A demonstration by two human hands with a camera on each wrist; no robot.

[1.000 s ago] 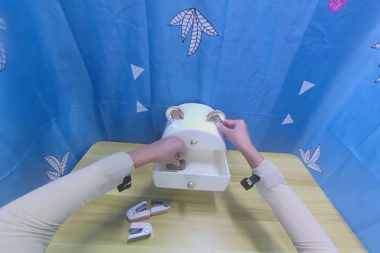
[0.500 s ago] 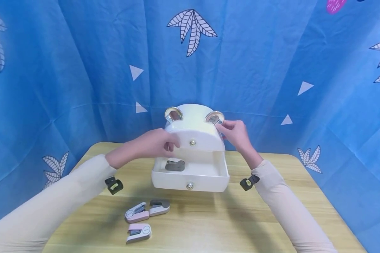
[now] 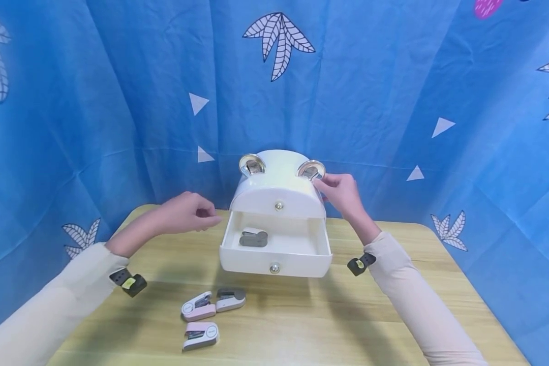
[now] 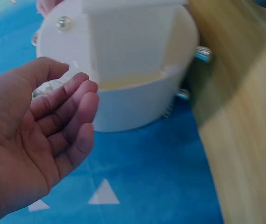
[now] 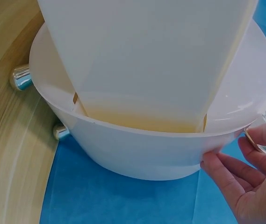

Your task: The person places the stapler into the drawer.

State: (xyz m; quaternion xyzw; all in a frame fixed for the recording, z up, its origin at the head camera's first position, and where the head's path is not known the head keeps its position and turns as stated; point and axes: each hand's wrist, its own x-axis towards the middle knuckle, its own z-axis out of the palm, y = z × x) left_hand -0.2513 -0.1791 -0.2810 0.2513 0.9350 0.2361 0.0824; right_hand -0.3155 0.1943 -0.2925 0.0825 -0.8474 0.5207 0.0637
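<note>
A white rounded box [image 3: 278, 188] with two shiny ears stands at the table's back, its lower drawer [image 3: 274, 262] pulled out. A grey stapler [image 3: 253, 238] lies in the drawer's left part. My left hand [image 3: 189, 212] hovers left of the box, empty, with loosely curled fingers; the left wrist view shows its relaxed palm [image 4: 53, 135] beside the box [image 4: 123, 60]. My right hand [image 3: 338, 190] grips the box's upper right side by the right ear [image 3: 311, 170]; its fingertips [image 5: 231, 182] press on the box wall [image 5: 156, 116].
Three small staplers lie on the wooden table [image 3: 347, 325] in front of the drawer: a pink one [image 3: 198, 306], a grey-topped one [image 3: 231, 299] and another pink one [image 3: 201, 335]. Blue patterned cloth hangs behind and on both sides.
My left hand has let go of the grey stapler inside the drawer, come out and moved left, away from the box. The right hand has stayed on the box.
</note>
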